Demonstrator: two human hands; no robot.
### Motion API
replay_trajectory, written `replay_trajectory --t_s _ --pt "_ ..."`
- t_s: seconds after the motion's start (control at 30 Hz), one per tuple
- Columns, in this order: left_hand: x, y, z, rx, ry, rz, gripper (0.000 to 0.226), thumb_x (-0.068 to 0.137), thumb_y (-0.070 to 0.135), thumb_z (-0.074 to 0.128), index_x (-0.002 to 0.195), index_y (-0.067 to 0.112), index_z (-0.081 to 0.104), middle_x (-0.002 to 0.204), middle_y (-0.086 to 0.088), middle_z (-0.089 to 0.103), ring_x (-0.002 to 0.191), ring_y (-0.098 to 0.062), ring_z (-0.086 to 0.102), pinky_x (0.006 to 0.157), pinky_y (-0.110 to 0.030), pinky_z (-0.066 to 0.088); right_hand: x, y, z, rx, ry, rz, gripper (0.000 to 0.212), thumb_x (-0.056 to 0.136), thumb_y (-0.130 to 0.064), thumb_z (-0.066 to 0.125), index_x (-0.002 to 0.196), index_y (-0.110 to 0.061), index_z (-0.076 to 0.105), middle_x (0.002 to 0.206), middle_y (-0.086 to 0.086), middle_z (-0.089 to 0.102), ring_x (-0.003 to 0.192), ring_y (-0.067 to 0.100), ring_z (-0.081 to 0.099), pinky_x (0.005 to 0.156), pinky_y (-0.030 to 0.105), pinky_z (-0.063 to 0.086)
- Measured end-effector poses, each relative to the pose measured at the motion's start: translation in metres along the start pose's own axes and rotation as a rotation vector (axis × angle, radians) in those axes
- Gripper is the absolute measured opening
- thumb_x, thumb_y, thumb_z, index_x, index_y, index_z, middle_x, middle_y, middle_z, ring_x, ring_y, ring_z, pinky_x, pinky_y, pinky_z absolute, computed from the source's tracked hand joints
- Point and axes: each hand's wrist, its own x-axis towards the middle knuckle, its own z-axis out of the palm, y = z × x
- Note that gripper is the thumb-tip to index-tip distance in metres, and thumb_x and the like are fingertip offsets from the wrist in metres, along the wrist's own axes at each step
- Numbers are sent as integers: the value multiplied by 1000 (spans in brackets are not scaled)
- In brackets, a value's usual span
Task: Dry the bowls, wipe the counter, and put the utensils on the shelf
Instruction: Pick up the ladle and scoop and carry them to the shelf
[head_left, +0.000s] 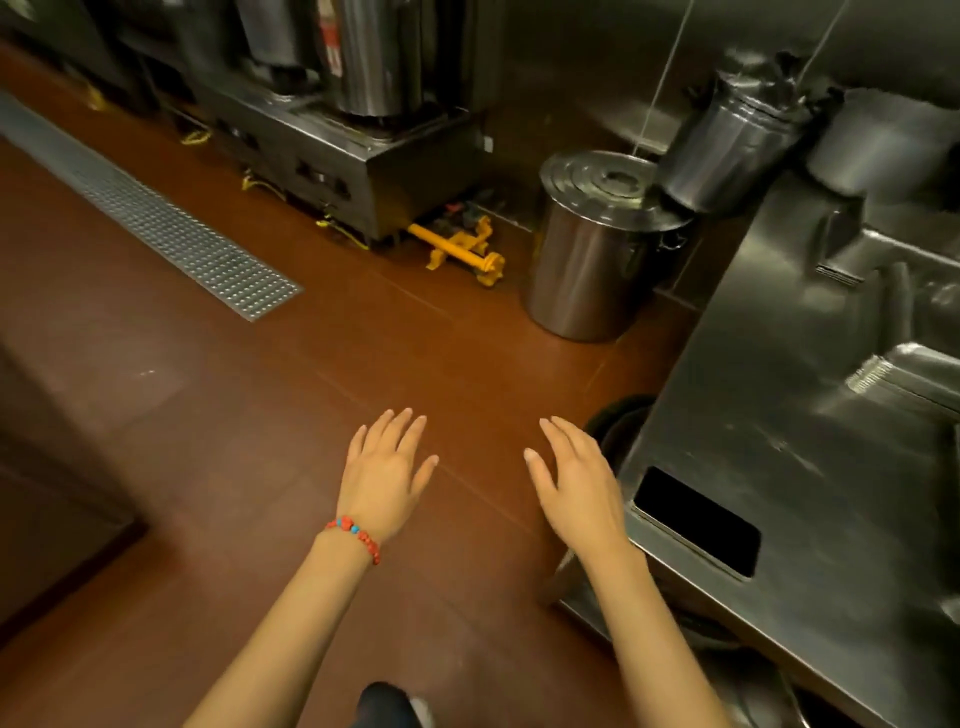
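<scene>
Reddish-brown floor (260, 426), dotted grey drain grate (156, 218), yellow tool (462, 249), red-and-blue bracelet (356, 535).

Head view looks steeply down over floor (260, 415) beside counter (779, 415)

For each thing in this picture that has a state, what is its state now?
left hand: open, fingers spread, holds nothing
right hand: open, holds nothing
large steel pot: on the floor, lid on
steel canister: tilted, at the counter's edge
steel counter: a dark rectangular opening in it
</scene>
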Motion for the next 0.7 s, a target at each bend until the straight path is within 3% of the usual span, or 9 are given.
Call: replay_trajectory --t_s 0.4,0.7 --pt "48 -189 -44 40 92 -427 51 92 33 47 137 12 38 145 -9 38 137 -26 27 112 -44 17 166 -162 97 5 -237 -388 48 96 -38 37 140 -17 35 147 3 37 137 17 28 110 33 27" --pt "158 -297 -67 85 141 -603 52 92 34 47 137 11 38 146 -11 37 138 -27 26 112 -45 18 336 -258 162 -2 -305 -599 48 96 -39 36 139 -18 35 146 3 38 136 17 30 110 36 28"
